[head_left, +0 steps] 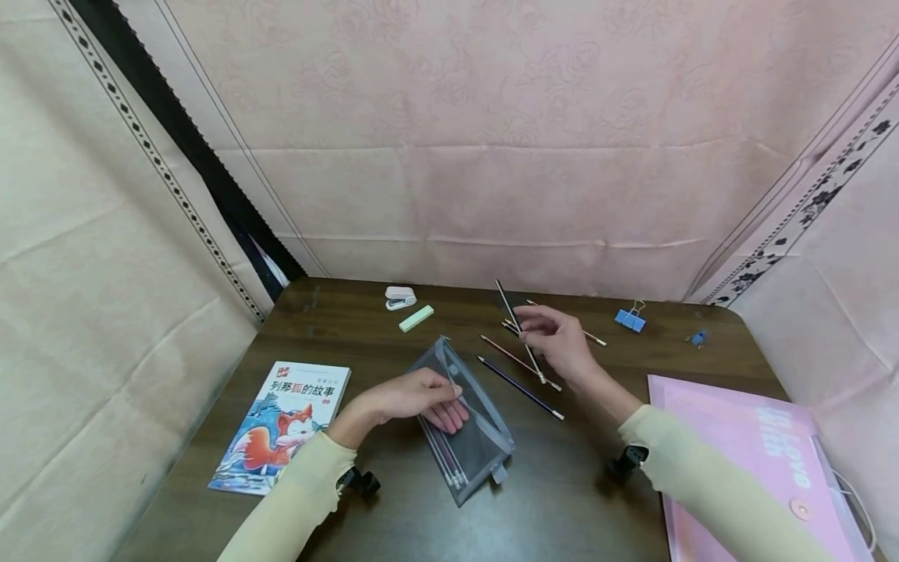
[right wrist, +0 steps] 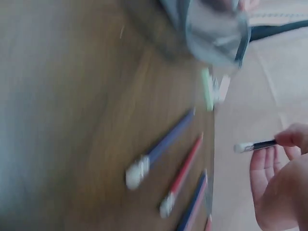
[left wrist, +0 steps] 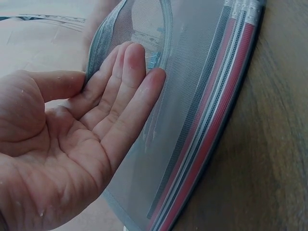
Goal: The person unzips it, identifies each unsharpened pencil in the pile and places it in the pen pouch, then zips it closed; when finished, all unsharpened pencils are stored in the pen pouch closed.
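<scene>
My left hand pinches the zippered rim of a grey mesh pencil case. In the left wrist view, the thumb lies at the zip edge and the fingers reach across the opening. Several pencils lie inside along one side of the case. My right hand holds a dark pencil with a white eraser end, tilted above the table. Below that hand lie a blue pencil, a red pencil and others partly hidden by the hand.
A white stapler and a pale green bar lie at the back. A fox storybook is at left. At right are a blue binder clip, a small blue object and a pink folder.
</scene>
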Demonstrator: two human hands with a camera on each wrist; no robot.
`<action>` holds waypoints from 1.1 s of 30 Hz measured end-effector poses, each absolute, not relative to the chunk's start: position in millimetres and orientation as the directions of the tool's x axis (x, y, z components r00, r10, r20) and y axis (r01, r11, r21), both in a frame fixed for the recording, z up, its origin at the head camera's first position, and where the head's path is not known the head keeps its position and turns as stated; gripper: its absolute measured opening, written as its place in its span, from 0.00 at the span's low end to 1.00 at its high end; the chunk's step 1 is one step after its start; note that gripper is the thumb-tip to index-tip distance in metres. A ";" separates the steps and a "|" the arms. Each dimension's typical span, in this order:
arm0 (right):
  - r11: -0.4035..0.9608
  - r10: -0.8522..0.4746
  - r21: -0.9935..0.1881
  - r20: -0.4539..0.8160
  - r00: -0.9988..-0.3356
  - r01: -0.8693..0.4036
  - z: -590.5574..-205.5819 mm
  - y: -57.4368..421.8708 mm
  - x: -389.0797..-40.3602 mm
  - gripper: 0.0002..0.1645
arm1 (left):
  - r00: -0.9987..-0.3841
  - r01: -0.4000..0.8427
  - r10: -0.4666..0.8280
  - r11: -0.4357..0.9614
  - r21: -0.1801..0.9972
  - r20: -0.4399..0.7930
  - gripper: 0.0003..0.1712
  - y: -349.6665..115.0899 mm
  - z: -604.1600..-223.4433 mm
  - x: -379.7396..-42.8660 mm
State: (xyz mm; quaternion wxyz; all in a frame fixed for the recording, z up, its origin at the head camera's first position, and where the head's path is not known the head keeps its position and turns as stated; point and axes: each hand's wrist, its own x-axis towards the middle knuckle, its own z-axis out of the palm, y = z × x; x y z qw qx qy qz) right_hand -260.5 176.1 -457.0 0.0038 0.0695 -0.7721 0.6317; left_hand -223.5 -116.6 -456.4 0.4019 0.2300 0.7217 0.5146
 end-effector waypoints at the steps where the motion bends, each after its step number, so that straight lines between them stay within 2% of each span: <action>1: 0.105 -0.093 -0.992 0.066 -0.993 -0.075 -455.4 171.7 -257.1 0.26 | -0.571 -0.083 0.746 0.364 0.928 -0.344 0.22 -116.4 -456.7 -223.6; 5: -0.168 -0.076 -0.985 -0.023 -0.997 0.035 -452.1 153.6 -242.8 0.32 | -0.571 -0.085 0.746 0.361 0.929 -0.342 0.22 -115.9 -457.0 -223.4; 7: -0.238 -0.084 -0.969 -0.053 -0.995 0.072 -453.5 143.7 -234.5 0.34 | -0.571 -0.086 0.746 0.359 0.929 -0.341 0.23 -116.0 -457.1 -223.3; 9: -0.245 -0.098 -0.965 -0.070 -0.993 0.092 -457.7 133.8 -225.7 0.33 | -0.574 -0.088 0.744 0.358 0.929 -0.341 0.23 -115.9 -457.6 -223.5; 15: -0.119 -0.195 -0.979 -0.140 -0.971 0.165 -470.6 116.0 -206.4 0.30 | -0.573 -0.101 0.745 0.350 0.931 -0.342 0.23 -115.3 -458.0 -224.8; 21: 0.155 -0.288 -0.974 -0.202 -0.936 0.162 -474.0 115.9 -200.3 0.27 | -0.574 -0.101 0.743 0.351 0.931 -0.343 0.23 -114.4 -457.1 -224.8; 24: 0.250 -0.336 -0.959 -0.213 -0.917 0.131 -474.7 115.8 -199.5 0.26 | -0.569 -0.099 0.746 0.355 0.930 -0.345 0.22 -113.1 -456.4 -224.0; 33: 0.340 -0.342 -0.937 -0.199 -0.919 0.077 -469.5 115.2 -199.0 0.24 | -0.562 -0.100 0.751 0.353 0.930 -0.346 0.22 -109.6 -455.1 -222.3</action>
